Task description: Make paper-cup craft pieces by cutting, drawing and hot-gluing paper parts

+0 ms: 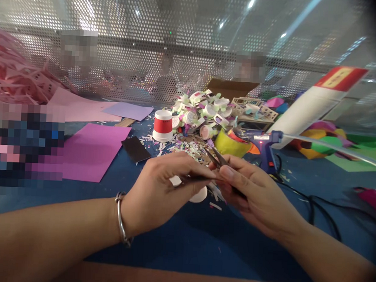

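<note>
A small white paper cup (199,194) is gripped in the left hand (161,185), fingers curled and pressed around it, so only its rim shows below the grip. A pair of small scissors (217,158) is held in the right hand (251,193), fingers closed on the handles; the 2 blades are parted a little, tips pointing up and away just above the cup. The step in hand is judged to be trimming at the cup; whether the blades touch it cannot be told. Next, the cup edge would need to be fed between the blades and kept steady. Beyond the grip lie paper scraps (187,147), a heap of cut cups (204,108), 1 red-banded cup (163,125), a yellow tape roll (231,145) and a blue glue gun (265,146). Purple paper (94,153) lies to the left on the blue table (183,244).
</note>
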The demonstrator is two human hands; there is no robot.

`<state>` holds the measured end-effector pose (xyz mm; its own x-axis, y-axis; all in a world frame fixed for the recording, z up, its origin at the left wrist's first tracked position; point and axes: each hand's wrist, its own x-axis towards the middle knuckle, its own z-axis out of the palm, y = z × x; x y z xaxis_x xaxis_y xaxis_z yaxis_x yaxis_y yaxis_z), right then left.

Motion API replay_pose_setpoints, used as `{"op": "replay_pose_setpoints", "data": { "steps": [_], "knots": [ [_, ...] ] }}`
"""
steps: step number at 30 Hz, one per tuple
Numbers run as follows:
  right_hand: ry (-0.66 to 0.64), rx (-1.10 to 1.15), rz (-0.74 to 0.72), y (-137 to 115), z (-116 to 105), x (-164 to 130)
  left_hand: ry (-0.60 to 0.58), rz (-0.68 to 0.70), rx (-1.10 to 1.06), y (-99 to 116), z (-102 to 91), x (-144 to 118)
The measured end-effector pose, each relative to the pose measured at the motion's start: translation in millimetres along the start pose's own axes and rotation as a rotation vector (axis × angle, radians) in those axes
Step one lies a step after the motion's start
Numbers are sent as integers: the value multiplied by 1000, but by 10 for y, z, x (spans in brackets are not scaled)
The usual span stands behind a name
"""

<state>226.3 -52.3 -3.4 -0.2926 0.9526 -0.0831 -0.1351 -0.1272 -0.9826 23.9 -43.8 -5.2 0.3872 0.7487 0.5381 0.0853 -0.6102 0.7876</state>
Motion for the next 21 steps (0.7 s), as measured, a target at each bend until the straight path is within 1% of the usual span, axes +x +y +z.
{"op": "replay_pose_setpoints", "data": {
  "steps": [2,3,4,5,6,8,9,11,12,13,15,17,18,21],
  "knots": [
    [5,9,18,-5,10,1,-93,167,118,0,-39,-32],
    [15,16,21,-8,12,2,-137,222,146,0,-53,-46],
    [24,21,17,-10,12,2,-172,248,155,2,-61,-54],
    [33,20,6,-12,9,3,-189,239,150,4,-62,-57],
    [42,15,-10,-14,2,3,-189,191,132,7,-58,-52],
    [68,2,-51,-15,-20,3,-154,-8,29,12,-38,-21],
    [80,-4,-71,-14,-34,3,-142,-138,-71,13,-27,2],
    [86,-13,-101,-7,-60,1,-170,-375,-348,10,-9,50],
    [78,-21,-108,-3,-71,1,-201,-462,-461,8,-4,71],
    [67,-30,-111,2,-80,0,-228,-515,-537,5,-3,87],
    [48,-50,-115,12,-90,0,-251,-541,-568,-2,-10,101],
    [40,-67,-122,19,-92,0,-272,-509,-538,-9,-23,94],
    [40,-75,-126,21,-91,-1,-305,-496,-518,-14,-29,86],
    [39,-103,-128,21,-82,-6,-451,-472,-398,-33,-36,62]
  ]
}}
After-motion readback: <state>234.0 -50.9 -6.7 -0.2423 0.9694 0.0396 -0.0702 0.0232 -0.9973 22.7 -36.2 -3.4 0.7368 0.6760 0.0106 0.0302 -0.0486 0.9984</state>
